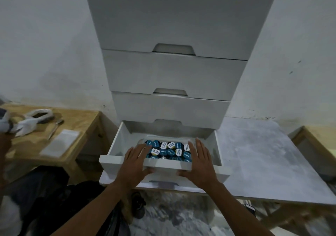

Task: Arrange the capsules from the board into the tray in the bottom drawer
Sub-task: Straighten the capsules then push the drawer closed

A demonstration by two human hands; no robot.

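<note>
Two flat hands (169,160), round foil-lidded capsules (170,151) (packed)

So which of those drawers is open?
The bottom drawer, the only one pulled out; it holds the tray of capsules. The three drawers above it are shut.

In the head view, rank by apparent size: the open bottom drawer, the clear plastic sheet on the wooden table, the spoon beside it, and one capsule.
1. Bottom drawer
2. Clear plastic sheet
3. Spoon and one capsule: not ranked; the spoon looks longer but thin, and distance differs.
</note>
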